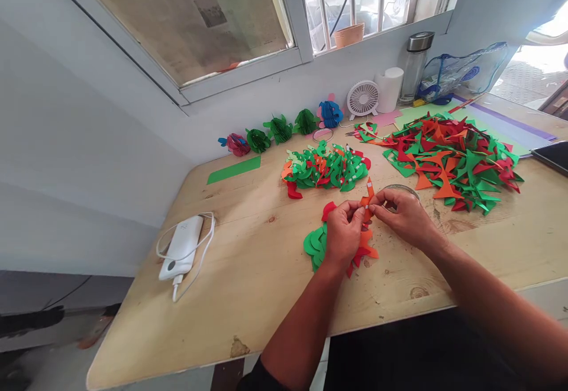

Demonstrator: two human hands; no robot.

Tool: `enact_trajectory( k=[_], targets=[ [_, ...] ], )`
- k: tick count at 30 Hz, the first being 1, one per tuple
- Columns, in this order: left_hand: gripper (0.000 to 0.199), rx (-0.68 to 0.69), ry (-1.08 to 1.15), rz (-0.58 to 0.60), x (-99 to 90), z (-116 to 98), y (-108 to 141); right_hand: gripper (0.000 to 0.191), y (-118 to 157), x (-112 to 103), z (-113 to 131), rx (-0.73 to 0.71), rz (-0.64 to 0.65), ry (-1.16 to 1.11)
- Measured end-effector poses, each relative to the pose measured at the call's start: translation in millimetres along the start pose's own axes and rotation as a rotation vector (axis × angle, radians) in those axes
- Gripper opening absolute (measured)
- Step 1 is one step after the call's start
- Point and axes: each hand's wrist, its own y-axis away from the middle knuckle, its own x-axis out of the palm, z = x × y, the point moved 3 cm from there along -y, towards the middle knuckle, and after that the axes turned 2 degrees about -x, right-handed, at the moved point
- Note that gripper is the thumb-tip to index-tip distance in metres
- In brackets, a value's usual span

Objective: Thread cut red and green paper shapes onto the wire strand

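Both hands meet over the table near its front. My left hand (345, 232) pinches a small orange paper piece (370, 191) that has white spots on it. Against the same piece, the thumb and forefinger of my right hand (406, 216) are closed from the right. Green rounded paper pieces (316, 244) lie left of and partly under my left hand, and orange-red cutouts (366, 246) lie under and right of it. Just behind the hands is a pile of curved green, red and orange pieces (328, 166). A round object (402, 188) is partly hidden behind my right hand.
A large heap of paper scraps (457, 163) covers the right side. Along the wall stand folded paper figures (279, 129), a small fan (362, 99) and a glass bottle (415, 68). A white power bank (181, 246) with a cable lies left; a green strip (234, 170) lies behind.
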Motion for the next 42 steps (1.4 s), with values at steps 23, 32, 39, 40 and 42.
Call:
enact_trajectory(
  k=[23,32,39,40,42],
  targets=[
    [0.020,-0.024,0.030,-0.056,-0.2,0.0,-0.8,0.021,0.0,-0.7,1.7,-0.008,-0.025,0.017],
    [0.023,-0.084,0.100,-0.105,0.2,-2.0,1.0,0.024,0.8,-1.5,2.6,-0.002,-0.054,0.001],
    [0.023,-0.126,0.171,-0.103,0.4,-6.3,4.6,0.024,-0.6,-4.4,2.2,0.053,-0.097,-0.040],
    [0.024,-0.125,0.177,-0.101,0.6,-6.8,4.8,0.024,-1.1,-4.0,1.3,0.066,-0.083,-0.054],
    [0.024,-0.122,0.186,-0.093,0.9,-7.6,5.1,0.023,-2.1,-3.1,-0.3,0.096,-0.048,-0.096]
  ],
)
